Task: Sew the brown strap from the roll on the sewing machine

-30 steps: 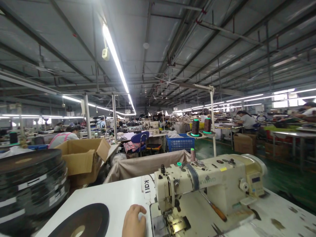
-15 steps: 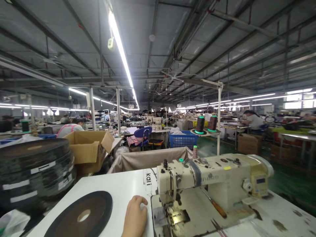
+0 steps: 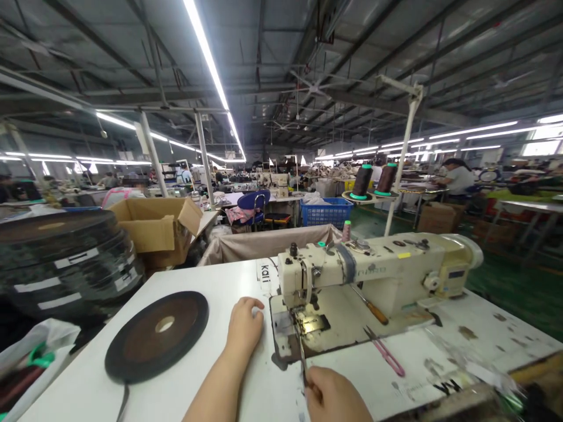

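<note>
My left hand (image 3: 246, 322) rests on the white table just left of the sewing machine (image 3: 369, 264). Its fingers are loosely bent, thumb a little apart, and nothing shows in them. At the table's front, my right hand (image 3: 332, 392) is closed around a slim metal tool (image 3: 303, 350) that looks like tweezers. The tool points away from me, its far end by the needle area and the shiny plate (image 3: 315, 323). A pink-handled pair of thread snips (image 3: 387, 353) lies right of this hand. Behind it, a screwdriver (image 3: 373, 310) with a wooden handle rests on the machine bed.
A dark roll of tape (image 3: 147, 334) lies flat on the table's left. Beyond stand stacked dark rolls (image 3: 65, 264) and an open cardboard box (image 3: 147, 225). Thread cones (image 3: 362, 182) sit on a stand behind the machine. Other people work farther back.
The view has tilted down, showing more of the tabletop. My right hand has come into view with the slim metal tool. My left hand remains beside the machine.
</note>
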`<state>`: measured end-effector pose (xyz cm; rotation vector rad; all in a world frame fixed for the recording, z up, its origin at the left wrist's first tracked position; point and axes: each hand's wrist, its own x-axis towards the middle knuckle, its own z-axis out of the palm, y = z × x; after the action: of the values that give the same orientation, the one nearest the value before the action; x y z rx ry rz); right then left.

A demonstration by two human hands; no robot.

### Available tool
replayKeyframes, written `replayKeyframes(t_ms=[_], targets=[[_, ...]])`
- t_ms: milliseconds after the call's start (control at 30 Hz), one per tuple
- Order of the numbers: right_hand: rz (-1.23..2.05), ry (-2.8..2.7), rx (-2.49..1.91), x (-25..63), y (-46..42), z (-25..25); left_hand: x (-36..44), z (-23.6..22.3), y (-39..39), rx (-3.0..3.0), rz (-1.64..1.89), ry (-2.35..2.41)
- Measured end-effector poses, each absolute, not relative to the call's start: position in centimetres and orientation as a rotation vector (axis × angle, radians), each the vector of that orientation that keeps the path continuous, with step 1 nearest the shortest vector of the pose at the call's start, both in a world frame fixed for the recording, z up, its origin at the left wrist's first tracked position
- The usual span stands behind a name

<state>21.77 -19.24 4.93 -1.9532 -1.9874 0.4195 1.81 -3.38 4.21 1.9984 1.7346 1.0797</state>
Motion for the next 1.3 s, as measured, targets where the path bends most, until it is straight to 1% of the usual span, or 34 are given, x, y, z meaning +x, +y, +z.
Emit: replayKeyframes(t_ms=[133, 333, 600, 700, 900, 1100, 1300], targets=[[0.459, -1.948, -2.062, 21.4, -19.9, 6.3, 1.6, 4.0, -3.1, 2.009, 1.072, 1.734], [0.502, -2.044, -2.073, 21.3, -21.0, 7.2, 1.5, 4.1, -3.1, 2.095, 1.075, 1.662], [0.477, -2.111, -2.023, 21.8, -21.2, 7.3, 2.8, 4.8, -4.8, 2.480, 0.900, 1.187], [0.496, -2.104, -1.991, 21.8, -21.1, 7.4, 3.0, 5.0, -5.2, 2.576, 0.833, 1.092], [0.472, -2.118, -2.005, 21.6, -21.1, 6.8, 2.7, 5.1, -5.2, 2.658, 0.732, 1.088], [0.354, -2.156, -1.804, 22.4, -21.8, 5.7, 2.5, 5.7, -5.6, 2.687, 0.635, 1.135], [0.329, -2.189, -1.807, 22.4, -22.4, 5.7, 2.5, 6.2, -5.7, 2.675, 0.593, 1.178]])
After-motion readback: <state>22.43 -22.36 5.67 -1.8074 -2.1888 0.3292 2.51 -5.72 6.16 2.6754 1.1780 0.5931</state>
